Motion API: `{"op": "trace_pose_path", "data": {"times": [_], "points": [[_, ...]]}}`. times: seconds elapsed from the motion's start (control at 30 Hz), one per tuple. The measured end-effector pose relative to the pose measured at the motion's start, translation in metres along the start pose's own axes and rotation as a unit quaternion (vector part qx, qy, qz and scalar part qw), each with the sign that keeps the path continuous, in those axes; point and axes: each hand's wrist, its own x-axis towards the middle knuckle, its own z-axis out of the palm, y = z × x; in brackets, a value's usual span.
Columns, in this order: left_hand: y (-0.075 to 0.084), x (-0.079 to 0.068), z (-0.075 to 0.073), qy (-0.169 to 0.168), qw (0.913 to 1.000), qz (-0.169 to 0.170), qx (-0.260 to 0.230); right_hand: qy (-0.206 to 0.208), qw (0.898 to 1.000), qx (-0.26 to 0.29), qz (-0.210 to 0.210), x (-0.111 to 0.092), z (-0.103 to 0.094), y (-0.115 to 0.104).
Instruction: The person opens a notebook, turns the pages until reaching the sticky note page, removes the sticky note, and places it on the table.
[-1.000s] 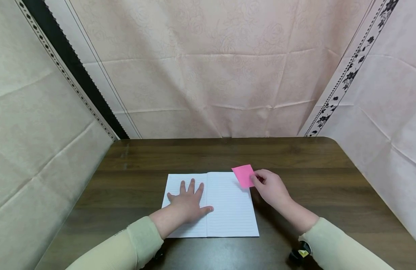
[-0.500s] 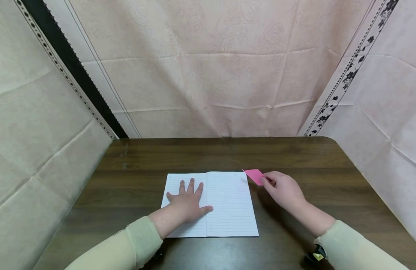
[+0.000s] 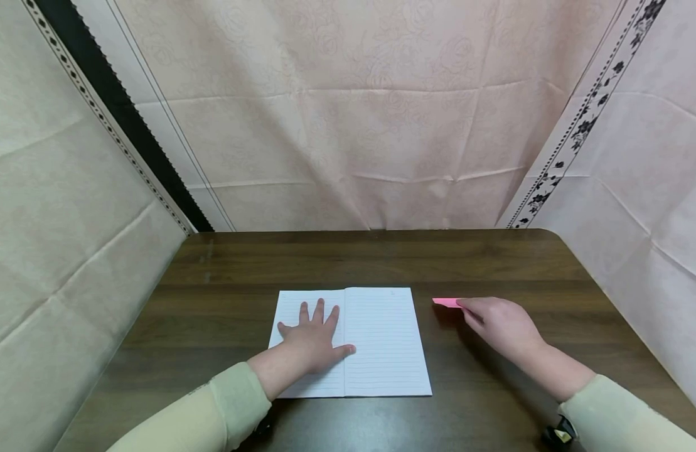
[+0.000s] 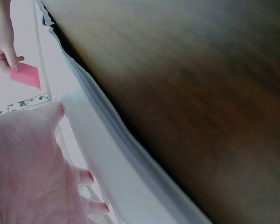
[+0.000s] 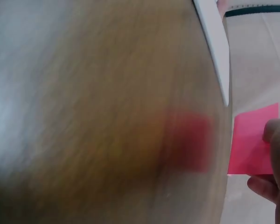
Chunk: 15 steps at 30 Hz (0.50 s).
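An open lined notebook (image 3: 387, 342) lies on the dark wooden table. Across its left page rests my left hand (image 3: 314, 342), fingers spread and straight, with the thumb reaching over the centre fold. My right hand (image 3: 503, 326) pinches a pink sticky note (image 3: 446, 302) between thumb and fingers, to the right of the notebook and above the table. From the head the note appears nearly edge-on; the right wrist view shows its flat pink face (image 5: 254, 140). In the left wrist view the notebook's page edges (image 4: 126, 144) run beside the left palm (image 4: 32, 172).
The wooden table (image 3: 240, 263) extends around the notebook on all sides. A pale patterned cloth (image 3: 348, 125) hangs behind it, with further cloth on the left and right sides. The note's reddish reflection (image 5: 191, 142) shows on the tabletop.
My right hand has carried the pink sticky note rightward, from over the notebook's top right corner to beyond its edge, and turned it nearly edge-on. The left hand has stayed in place.
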Motion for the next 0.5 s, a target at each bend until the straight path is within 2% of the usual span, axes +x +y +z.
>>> {"op": "trace_pose_path", "data": {"times": [0.3,0.5], "points": [[0.0,0.001,-0.001,-0.001,1.0,0.001,-0.003,0.008,0.998,-0.006,-0.054,-0.013,0.009,0.01],[-0.001,0.001,0.0,-0.004,1.0,0.0,-0.004,-0.016,0.999,0.0,-0.049,-0.017,0.011,0.009]]}}
